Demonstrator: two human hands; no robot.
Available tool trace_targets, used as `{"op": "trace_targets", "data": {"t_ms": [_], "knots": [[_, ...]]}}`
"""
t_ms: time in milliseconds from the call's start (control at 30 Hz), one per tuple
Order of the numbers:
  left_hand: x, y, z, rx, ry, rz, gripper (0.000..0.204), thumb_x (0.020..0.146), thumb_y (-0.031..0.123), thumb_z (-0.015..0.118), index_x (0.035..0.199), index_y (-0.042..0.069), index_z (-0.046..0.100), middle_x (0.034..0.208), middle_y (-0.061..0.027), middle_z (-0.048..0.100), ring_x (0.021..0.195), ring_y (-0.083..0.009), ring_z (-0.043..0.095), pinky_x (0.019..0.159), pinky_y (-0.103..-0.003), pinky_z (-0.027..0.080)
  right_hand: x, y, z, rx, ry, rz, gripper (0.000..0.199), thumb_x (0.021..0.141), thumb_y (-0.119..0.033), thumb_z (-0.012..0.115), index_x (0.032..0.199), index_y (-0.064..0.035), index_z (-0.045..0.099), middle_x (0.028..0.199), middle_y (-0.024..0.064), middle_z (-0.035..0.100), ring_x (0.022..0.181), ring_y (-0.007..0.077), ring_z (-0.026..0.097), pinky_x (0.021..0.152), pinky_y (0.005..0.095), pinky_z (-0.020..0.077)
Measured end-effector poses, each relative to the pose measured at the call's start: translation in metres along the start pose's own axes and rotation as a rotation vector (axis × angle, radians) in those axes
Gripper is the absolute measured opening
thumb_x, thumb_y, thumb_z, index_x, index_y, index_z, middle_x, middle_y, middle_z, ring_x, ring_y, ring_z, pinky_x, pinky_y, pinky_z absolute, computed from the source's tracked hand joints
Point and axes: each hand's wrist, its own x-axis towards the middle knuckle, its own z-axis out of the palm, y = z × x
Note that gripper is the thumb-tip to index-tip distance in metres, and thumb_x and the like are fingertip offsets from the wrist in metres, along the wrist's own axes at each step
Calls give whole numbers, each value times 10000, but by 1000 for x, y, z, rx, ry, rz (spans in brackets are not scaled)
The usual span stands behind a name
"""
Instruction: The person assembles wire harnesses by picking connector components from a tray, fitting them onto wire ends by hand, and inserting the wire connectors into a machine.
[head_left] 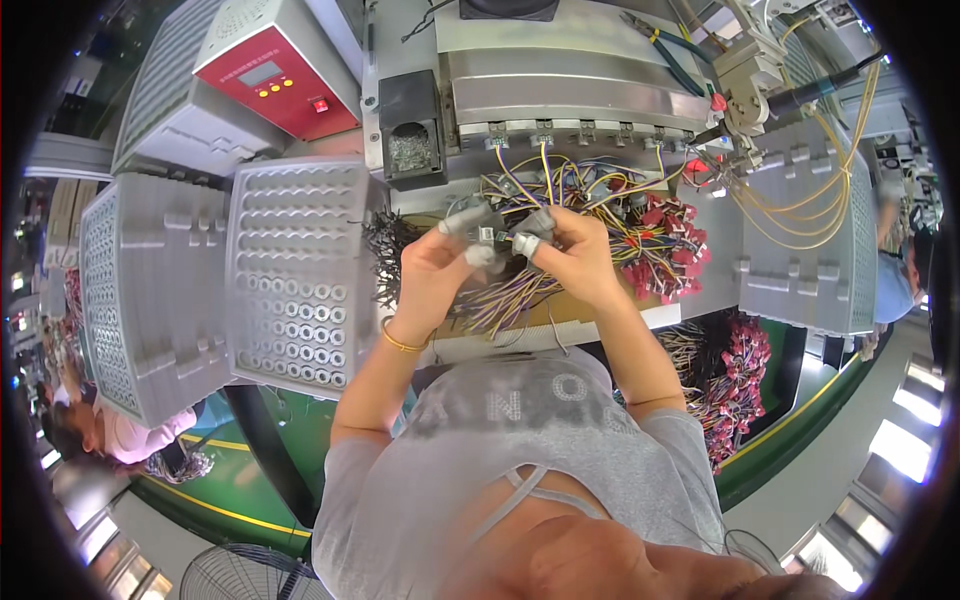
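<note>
Both hands meet over a bundle of wires at the middle of the bench, with grey finger covers on several fingertips. My left hand point(432, 268) is closed, thumb and fingers pinching a small circuit board point(502, 236) with a green part. Just beside it, my right hand point(584, 256) is pinched shut; what lies between its fingertips is too small and covered to tell. Purple, yellow and white wires point(510, 296) spread below and behind my hands. Beyond them, a metal fixture point(570, 132) has small connectors along its front edge, some with wires attached.
Pink-red connectors point(665, 250) lie right of my hands, black wire ends point(388, 245) to the left. Grey trays point(295, 345) stand at left, below a red-fronted control box point(285, 85). A black bin point(411, 130), pliers point(672, 55) and a soldering-iron arm point(775, 100) are behind.
</note>
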Motion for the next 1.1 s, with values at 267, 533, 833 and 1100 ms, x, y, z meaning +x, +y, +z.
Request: {"op": "trace_targets", "data": {"t_ms": [267, 533, 833, 1100], "knots": [[2, -6, 6, 18, -54, 48, 399, 763, -19, 599, 1150, 2, 506, 1058, -53, 570, 847, -85, 556, 616, -202, 479, 1, -4, -4, -67, -21, 18, 45, 738, -23, 605, 741, -2, 565, 674, -35, 534, 585, 23, 452, 507, 183, 374], [3, -1, 19, 253, -22, 261, 309, 761, -44, 587, 1068, -42, 550, 903, -68, 610, 681, -77, 539, 545, -201, 441, 0, -23, -10, -347, -147, -169, 136, 670, -69, 602, 694, 25, 508, 549, 68, 505, 496, 84, 462, 461, 251, 392], [19, 0, 19, -113, -119, -16, 277, 836, 60, 492, 1104, -9, 505, 983, -92, 591, 657, -129, 562, 494, -212, 415, 0, -14, -10, 27, -158, 36, 130, 809, -117, 549, 823, 12, 562, 680, 45, 579, 608, 59, 494, 558, 224, 414], [33, -38, 15, 205, -189, -27, 420, 811, 18, 516, 1213, -19, 404, 1101, -94, 522, 865, -154, 553, 656, -254, 498, 9, -4, -38, -37, 283, 68, 119, 752, -76, 538, 819, -6, 607, 686, 18, 597, 531, 41, 498, 456, 186, 385]]}}
